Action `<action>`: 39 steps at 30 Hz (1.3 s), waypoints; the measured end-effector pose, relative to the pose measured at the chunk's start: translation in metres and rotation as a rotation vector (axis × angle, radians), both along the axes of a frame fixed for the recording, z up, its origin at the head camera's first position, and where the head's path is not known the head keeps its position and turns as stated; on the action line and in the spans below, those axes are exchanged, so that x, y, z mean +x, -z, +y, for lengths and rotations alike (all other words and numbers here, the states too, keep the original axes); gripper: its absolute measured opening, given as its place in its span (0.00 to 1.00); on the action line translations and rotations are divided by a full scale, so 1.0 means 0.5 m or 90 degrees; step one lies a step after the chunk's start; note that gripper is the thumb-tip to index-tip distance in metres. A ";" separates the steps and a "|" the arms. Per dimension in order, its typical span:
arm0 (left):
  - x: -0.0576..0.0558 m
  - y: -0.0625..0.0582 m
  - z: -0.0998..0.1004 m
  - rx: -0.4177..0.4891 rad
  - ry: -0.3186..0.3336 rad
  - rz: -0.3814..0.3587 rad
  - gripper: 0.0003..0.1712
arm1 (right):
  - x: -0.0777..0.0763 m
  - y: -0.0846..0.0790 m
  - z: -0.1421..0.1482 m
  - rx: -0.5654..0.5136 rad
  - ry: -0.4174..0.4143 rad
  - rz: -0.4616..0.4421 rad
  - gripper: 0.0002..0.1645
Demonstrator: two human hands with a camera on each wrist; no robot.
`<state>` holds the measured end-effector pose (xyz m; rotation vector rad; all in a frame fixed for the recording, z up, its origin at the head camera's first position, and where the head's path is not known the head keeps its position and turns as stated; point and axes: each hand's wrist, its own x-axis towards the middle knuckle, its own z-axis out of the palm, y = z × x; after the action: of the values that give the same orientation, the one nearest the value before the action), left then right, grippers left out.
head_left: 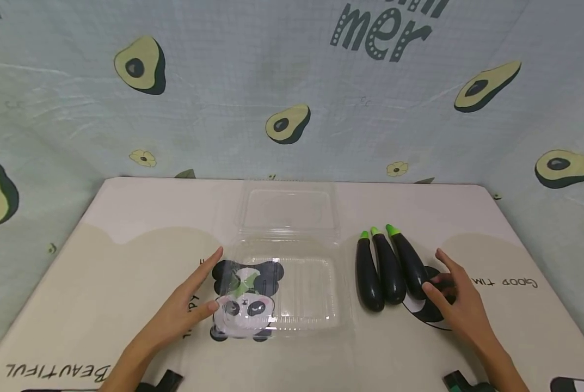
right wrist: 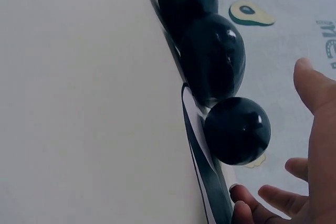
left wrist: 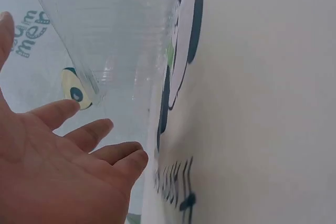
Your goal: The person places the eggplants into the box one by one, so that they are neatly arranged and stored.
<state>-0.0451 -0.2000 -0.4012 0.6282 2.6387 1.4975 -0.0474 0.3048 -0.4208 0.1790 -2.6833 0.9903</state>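
Observation:
A clear plastic clamshell box (head_left: 307,288) lies on the table, its lid (head_left: 287,209) folded back toward the wall. My left hand (head_left: 181,313) is at the box's left side with fingers spread, holding nothing. In the left wrist view the clear box (left wrist: 123,40) stands beyond those fingers. To the right of the box, three dark eggplants with green stem ends lie side by side: a left one (head_left: 368,277), a middle one (head_left: 389,269) and a right one (head_left: 409,261). Loosely bent, my right hand (head_left: 457,302) is beside the right eggplant (right wrist: 239,131), apart from it in the right wrist view.
The table (head_left: 140,294) has a printed cover with a panda figure (head_left: 245,310), partly seen through the box, and lettering. A cloth with avocado prints (head_left: 287,124) hangs behind and at both sides. Dark objects (head_left: 460,381) show at the front edge near each wrist.

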 end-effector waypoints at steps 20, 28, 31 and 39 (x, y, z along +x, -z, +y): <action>-0.007 0.047 0.002 0.118 0.096 -0.003 0.58 | 0.007 0.010 -0.008 -0.029 -0.001 -0.006 0.45; -0.011 0.048 0.002 0.105 0.108 0.036 0.59 | 0.005 0.015 -0.007 -0.018 0.012 -0.011 0.45; -0.009 0.047 0.003 0.094 0.102 0.041 0.59 | 0.005 0.013 -0.009 -0.012 0.020 -0.010 0.44; -0.010 0.048 0.002 0.091 0.103 0.036 0.61 | 0.005 0.008 -0.017 -0.001 0.045 -0.030 0.41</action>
<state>-0.0503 -0.1990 -0.4253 0.8837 2.4660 1.6522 -0.0447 0.2963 -0.4249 0.0600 -2.7100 0.9868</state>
